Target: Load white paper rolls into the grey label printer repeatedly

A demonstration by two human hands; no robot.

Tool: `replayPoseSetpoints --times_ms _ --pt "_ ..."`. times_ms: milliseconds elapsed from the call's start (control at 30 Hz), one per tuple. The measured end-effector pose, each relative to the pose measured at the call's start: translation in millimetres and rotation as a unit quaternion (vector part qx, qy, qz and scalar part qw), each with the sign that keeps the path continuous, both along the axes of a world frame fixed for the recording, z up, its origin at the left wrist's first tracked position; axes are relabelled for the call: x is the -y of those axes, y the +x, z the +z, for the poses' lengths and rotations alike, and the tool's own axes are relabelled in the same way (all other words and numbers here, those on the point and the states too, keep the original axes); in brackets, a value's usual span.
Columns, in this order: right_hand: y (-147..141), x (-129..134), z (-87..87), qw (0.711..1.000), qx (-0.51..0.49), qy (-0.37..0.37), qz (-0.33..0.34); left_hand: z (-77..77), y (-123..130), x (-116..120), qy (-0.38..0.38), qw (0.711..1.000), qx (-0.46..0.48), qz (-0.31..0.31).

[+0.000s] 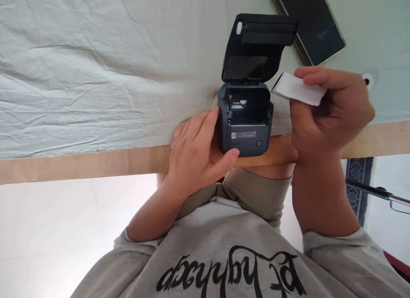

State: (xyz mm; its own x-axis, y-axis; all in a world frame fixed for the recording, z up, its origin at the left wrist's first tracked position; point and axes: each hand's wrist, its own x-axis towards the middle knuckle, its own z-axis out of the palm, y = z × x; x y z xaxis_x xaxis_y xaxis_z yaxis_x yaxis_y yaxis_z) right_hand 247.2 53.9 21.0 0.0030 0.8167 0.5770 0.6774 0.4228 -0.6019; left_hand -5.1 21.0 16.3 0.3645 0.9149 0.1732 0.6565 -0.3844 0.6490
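Observation:
A small dark label printer (245, 118) stands at the table's near edge with its black lid (256, 50) raised. Its inner bay is exposed, and a power button and a label show on the front part. My left hand (195, 148) rests against the printer's left side, fingers stretched out and the thumb by its front corner. To the right of the printer, my right hand (333, 106) pinches a white piece of paper (299, 88) between thumb and fingers. This paper looks folded or layered, with a dark edge at its left end, and is apart from the printer.
Behind the lid lies a dark phone-like slab (314, 24) at an angle. A small white disc with a dark centre (367, 81) shows beside my right hand. Wrinkled pale cloth (96, 76) covers the table, whose wooden edge (80, 165) runs in front of me.

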Motion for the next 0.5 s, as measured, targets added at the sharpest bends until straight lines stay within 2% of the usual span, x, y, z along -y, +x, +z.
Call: replayPoseSetpoints --times_ms 133,300,367,500 --pt "-8 -3 8.9 1.0 -0.018 0.003 0.01 1.3 -1 -1 -0.014 1.0 0.003 -0.001" --pt "-24 -14 9.7 0.994 0.027 0.043 0.1 3.0 -1 -1 -0.02 1.0 0.006 -0.002" --pt "-30 -17 9.1 0.992 0.037 0.028 0.113 3.7 -1 -1 -0.025 1.0 0.008 0.0" --pt "-35 -16 10.9 0.994 0.036 -0.042 0.095 5.3 -1 -1 -0.043 0.999 0.007 -0.003"
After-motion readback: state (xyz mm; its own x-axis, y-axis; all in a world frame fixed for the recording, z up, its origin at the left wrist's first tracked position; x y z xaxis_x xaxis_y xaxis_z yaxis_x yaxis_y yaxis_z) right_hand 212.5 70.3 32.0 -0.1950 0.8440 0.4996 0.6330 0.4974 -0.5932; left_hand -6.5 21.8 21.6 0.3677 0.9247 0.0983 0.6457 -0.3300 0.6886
